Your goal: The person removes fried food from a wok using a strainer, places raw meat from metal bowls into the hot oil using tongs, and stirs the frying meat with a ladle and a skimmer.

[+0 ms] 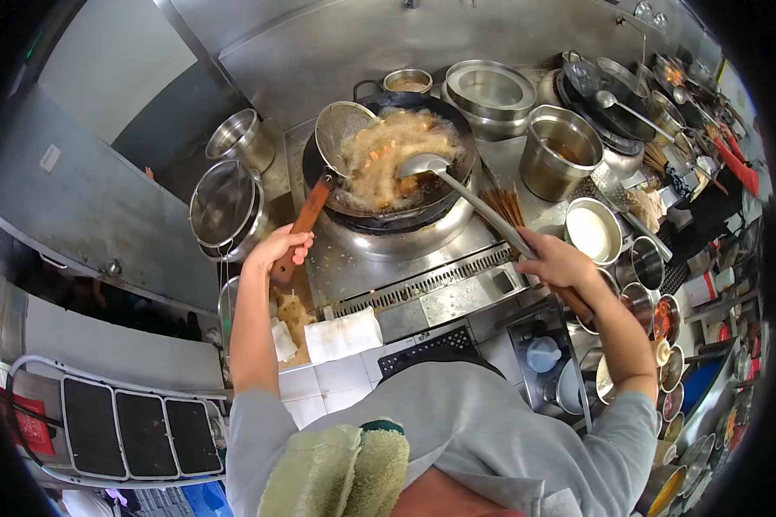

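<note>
My left hand (281, 250) is closed round the wooden handle of a mesh strainer (336, 129), whose basket rests at the left side of a black wok (466, 138). Inside the wok, pale foam bubbles around golden-brown pieces of food (388, 153). From the right, my right hand (560, 260) grips the long handle of a metal ladle (424, 163). The ladle's bowl is at the foam's right part, near the strainer but apart from it.
Right of the wok are a metal pot of brown liquid (562, 153), a bamboo brush (503, 209) and a bowl of white liquid (591, 231). A folded white cloth (343, 336) lies on the front edge. Empty pots (240, 140) stand left. Another person's red sleeve (733, 164) shows far right.
</note>
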The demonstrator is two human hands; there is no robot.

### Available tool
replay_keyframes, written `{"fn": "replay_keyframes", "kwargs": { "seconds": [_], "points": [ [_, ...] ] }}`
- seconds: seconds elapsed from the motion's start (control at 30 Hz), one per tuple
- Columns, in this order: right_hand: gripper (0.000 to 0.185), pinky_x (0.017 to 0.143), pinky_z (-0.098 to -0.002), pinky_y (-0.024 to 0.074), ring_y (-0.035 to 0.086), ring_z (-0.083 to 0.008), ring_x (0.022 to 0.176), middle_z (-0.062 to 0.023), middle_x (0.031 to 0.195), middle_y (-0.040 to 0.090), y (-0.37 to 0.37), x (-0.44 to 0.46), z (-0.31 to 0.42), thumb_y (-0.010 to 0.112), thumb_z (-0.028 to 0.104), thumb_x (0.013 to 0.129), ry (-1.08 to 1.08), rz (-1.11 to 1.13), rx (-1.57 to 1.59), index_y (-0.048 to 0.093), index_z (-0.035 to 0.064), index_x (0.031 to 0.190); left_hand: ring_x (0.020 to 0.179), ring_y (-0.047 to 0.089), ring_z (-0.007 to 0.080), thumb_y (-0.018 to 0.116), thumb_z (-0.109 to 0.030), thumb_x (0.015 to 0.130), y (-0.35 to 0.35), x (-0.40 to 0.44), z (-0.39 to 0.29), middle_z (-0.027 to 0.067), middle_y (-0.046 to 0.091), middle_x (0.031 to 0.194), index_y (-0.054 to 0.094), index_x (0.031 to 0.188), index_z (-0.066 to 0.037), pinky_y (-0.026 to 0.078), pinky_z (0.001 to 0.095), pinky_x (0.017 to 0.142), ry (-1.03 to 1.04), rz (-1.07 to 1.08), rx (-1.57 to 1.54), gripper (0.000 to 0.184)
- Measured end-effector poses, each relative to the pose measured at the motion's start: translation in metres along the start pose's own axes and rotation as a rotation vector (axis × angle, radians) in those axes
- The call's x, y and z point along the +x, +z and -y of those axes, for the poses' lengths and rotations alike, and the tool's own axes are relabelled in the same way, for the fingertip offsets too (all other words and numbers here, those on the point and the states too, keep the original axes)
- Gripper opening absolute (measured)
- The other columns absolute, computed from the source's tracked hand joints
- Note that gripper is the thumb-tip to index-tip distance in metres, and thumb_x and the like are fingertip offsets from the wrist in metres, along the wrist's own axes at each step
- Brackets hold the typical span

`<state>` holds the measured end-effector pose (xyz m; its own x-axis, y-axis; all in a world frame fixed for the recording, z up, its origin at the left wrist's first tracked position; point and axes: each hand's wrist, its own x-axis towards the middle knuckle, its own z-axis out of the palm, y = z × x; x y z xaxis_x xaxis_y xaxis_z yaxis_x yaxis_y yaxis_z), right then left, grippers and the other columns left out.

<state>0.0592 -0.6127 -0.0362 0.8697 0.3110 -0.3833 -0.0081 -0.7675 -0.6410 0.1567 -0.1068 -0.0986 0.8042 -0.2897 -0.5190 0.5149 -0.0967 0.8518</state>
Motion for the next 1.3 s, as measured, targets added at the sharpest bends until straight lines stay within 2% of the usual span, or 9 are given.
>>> {"fn": "replay_keyframes", "kwargs": {
  "seconds": [0.1, 0.2, 0.3, 0.37, 0.6, 0.83, 1.0, 1.2, 1.3],
  "points": [
    [0.057, 0.043, -0.0306, 0.0438, 0.052, -0.0156, 0.047, -0.0088, 0.069, 0.058, 0.014, 0.034, -0.007, 0.066, 0.014, 0.082, -0.115, -0.075, 0.018, 0.041, 0.0037, 0.132, 0.056, 0.046, 0.0076, 0.056, -0.008, 0.091, 0.018, -0.035, 0.012, 0.0029, 0.052, 0.080, 0.048, 0.103, -0.001, 0.040, 0.0238, 0.047, -0.002, 0.003, -0.093, 0.017],
    [0.038, 0.036, -0.0259, 0.0392, 0.044, -0.0088, 0.043, -0.0007, 0.062, 0.048, 0.019, 0.063, 0.000, 0.064, 0.010, 0.086, -0.129, 0.001, 0.413, 0.048, -0.0001, 0.119, 0.054, 0.045, 0.0084, 0.055, -0.008, 0.090, 0.050, -0.076, 0.011, 0.0019, 0.049, 0.076, 0.046, 0.103, -0.002, 0.039, 0.0245, 0.046, 0.070, -0.143, -0.030, 0.016],
    [0.036, 0.035, -0.0247, 0.0380, 0.043, -0.0074, 0.043, 0.0011, 0.061, 0.045, 0.022, 0.080, -0.001, 0.063, 0.009, 0.086, -0.204, 0.016, 0.605, 0.049, -0.0006, 0.118, 0.051, 0.044, 0.0065, 0.052, -0.007, 0.091, 0.059, -0.100, 0.011, 0.0008, 0.049, 0.076, 0.046, 0.108, -0.001, 0.037, 0.0228, 0.044, 0.145, -0.244, 0.078, 0.019],
    [0.043, 0.035, -0.0217, 0.0373, 0.040, -0.0054, 0.043, 0.0028, 0.059, 0.043, 0.020, 0.084, 0.002, 0.060, 0.010, 0.087, -0.190, 0.038, 0.629, 0.044, -0.0011, 0.126, 0.049, 0.043, 0.0087, 0.051, -0.007, 0.090, 0.068, -0.107, 0.006, 0.0004, 0.046, 0.066, 0.046, 0.099, -0.002, 0.037, 0.0245, 0.045, 0.172, -0.303, 0.087, 0.012],
    [0.046, 0.037, -0.0238, 0.0373, 0.041, -0.0064, 0.044, 0.0023, 0.057, 0.043, 0.009, 0.099, 0.005, 0.063, 0.015, 0.086, -0.291, -0.108, 0.746, 0.046, -0.0040, 0.124, 0.054, 0.047, 0.0089, 0.051, -0.006, 0.090, 0.060, -0.062, -0.010, 0.0019, 0.047, 0.071, 0.047, 0.094, -0.002, 0.040, 0.0258, 0.045, 0.276, -0.375, 0.157, 0.007],
    [0.029, 0.037, -0.0242, 0.0375, 0.042, -0.0072, 0.044, 0.0020, 0.058, 0.044, 0.005, 0.111, 0.004, 0.063, 0.016, 0.087, -0.216, -0.217, 0.816, 0.050, -0.0018, 0.106, 0.053, 0.047, 0.0118, 0.050, -0.007, 0.090, 0.044, -0.013, -0.017, 0.0036, 0.048, 0.072, 0.046, 0.091, -0.002, 0.041, 0.0283, 0.045, 0.243, -0.512, 0.345, 0.007],
    [0.023, 0.040, -0.0260, 0.0391, 0.044, -0.0079, 0.047, 0.0009, 0.064, 0.047, 0.027, 0.158, 0.007, 0.063, 0.021, 0.088, -0.179, -0.188, 1.029, 0.048, 0.0043, 0.089, 0.052, 0.047, 0.0124, 0.052, -0.004, 0.089, 0.048, 0.025, -0.012, 0.0042, 0.047, 0.071, 0.044, 0.088, -0.004, 0.042, 0.0286, 0.046, 0.105, -0.171, -0.005, 0.008],
    [0.016, 0.041, -0.0217, 0.0327, 0.041, -0.0055, 0.049, 0.0030, 0.063, 0.043, 0.045, 0.173, 0.030, 0.055, 0.017, 0.093, -0.172, 0.000, 1.505, 0.042, 0.0086, 0.087, 0.054, 0.049, 0.0120, 0.055, -0.006, 0.089, 0.077, 0.033, -0.002, 0.0028, 0.050, 0.065, 0.050, 0.089, -0.001, 0.042, 0.0269, 0.049, 0.108, 0.081, -0.370, 0.007],
    [0.015, 0.042, -0.0202, 0.0314, 0.039, -0.0043, 0.049, 0.0038, 0.063, 0.042, 0.042, 0.169, 0.029, 0.053, 0.016, 0.094, -0.135, 0.159, 1.653, 0.042, 0.0097, 0.086, 0.056, 0.049, 0.0093, 0.056, -0.008, 0.090, 0.106, 0.016, 0.011, 0.0050, 0.052, 0.076, 0.051, 0.099, 0.002, 0.042, 0.0236, 0.048, 0.136, 0.020, -0.461, 0.015]
  ]
}}
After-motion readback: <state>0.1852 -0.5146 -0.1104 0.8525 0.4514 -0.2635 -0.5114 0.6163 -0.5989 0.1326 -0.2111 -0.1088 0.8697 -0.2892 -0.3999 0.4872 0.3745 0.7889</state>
